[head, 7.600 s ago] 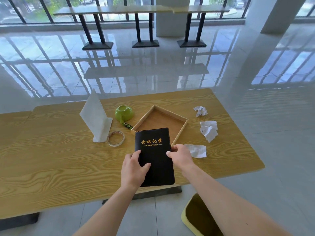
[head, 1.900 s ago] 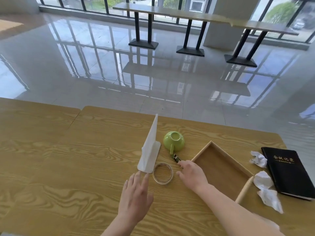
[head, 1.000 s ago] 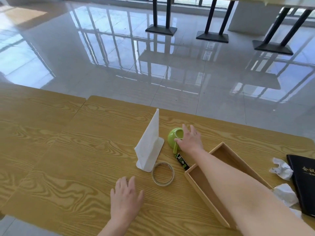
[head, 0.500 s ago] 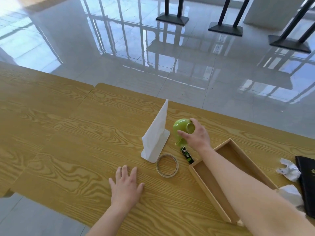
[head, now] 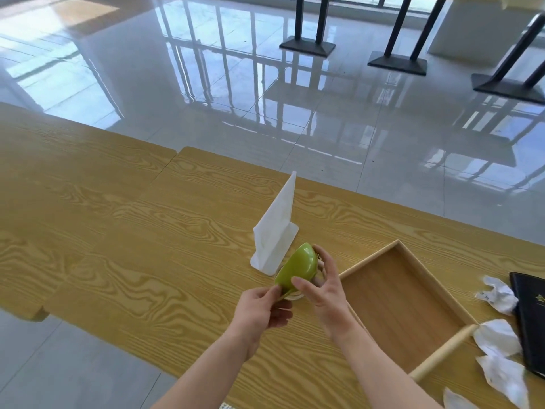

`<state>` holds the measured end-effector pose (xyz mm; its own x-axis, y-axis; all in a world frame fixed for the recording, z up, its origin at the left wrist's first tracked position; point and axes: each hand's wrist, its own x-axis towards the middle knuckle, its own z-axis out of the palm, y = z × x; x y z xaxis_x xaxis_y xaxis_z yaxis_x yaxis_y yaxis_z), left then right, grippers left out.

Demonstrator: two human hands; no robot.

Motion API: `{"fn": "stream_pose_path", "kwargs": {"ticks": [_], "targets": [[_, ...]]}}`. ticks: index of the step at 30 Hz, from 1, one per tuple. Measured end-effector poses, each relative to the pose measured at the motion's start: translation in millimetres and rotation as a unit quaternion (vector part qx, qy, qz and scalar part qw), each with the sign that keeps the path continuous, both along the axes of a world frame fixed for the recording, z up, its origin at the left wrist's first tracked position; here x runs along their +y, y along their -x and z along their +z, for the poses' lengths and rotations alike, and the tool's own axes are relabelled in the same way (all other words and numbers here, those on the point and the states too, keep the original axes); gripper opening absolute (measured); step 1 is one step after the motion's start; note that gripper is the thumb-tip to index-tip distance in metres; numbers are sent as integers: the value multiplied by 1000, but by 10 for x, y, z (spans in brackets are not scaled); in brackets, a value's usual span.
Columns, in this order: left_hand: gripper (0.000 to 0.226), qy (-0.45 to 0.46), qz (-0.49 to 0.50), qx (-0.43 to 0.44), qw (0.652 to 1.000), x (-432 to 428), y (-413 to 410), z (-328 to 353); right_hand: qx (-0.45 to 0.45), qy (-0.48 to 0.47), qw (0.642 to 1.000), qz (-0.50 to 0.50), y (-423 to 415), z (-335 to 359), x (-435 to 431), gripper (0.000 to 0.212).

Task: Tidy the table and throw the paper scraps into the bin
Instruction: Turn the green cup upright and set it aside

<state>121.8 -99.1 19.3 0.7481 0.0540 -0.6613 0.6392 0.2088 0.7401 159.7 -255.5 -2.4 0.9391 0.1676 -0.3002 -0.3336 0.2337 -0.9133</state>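
Both hands are on the green cup, which is held clear of the table.
- Left hand: thumb and forefinger pinch the cup's handle at its lower edge; the other fingers are curled under.
- Right hand: thumb pressed on the cup's outer wall, fingers wrapped round the far side toward the rim. Firm hold.
- The cup is tilted, its rounded outside toward the camera and its mouth turned away to the right. No print or mark shows on the glaze.

Just behind the cup, to the left, a white stand sits upright on the table. The face in view is blank.

Right of the hands is a shallow wooden tray, set at an angle to the table edge. The right forearm crosses its near left corner.

Right of the tray lie the paper scraps, crumpled and white, on the table surface.
- The farthest scrap lies just beside the black notebook. It bears faint dark marks, too small to read.
- Two more lie near the table's front edge.

The notebook is cut off by the right frame edge. It has gilt lettering on the cover, only a fragment of which is in view and cannot be read.

Beyond the table is a glossy tiled floor, with black table bases at the far side.
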Motion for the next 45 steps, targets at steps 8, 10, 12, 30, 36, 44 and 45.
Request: {"fn": "stream_pose_path", "kwargs": {"ticks": [8,10,12,30,36,44,45], "targets": [[17,-266,-65,-158,949,558,552,-230,56,189,979,43,155,-101,355,23],[12,-332,-86,-187,920,650,648,-286,53,230,971,49,204,-190,489,25],[13,-358,-71,-194,911,736,706,-333,44,258,963,62,231,-253,607,31],[29,-403,-41,-153,901,1201,688,-596,34,332,941,54,261,-415,907,14],[26,-405,-50,-174,896,1587,574,-622,40,340,938,45,143,-387,1284,18],[28,-421,-21,-175,890,2339,400,-634,45,322,943,73,-165,-402,2103,20],[28,-424,-14,-175,889,2436,382,-632,42,323,942,80,-208,-403,2215,20]]}}
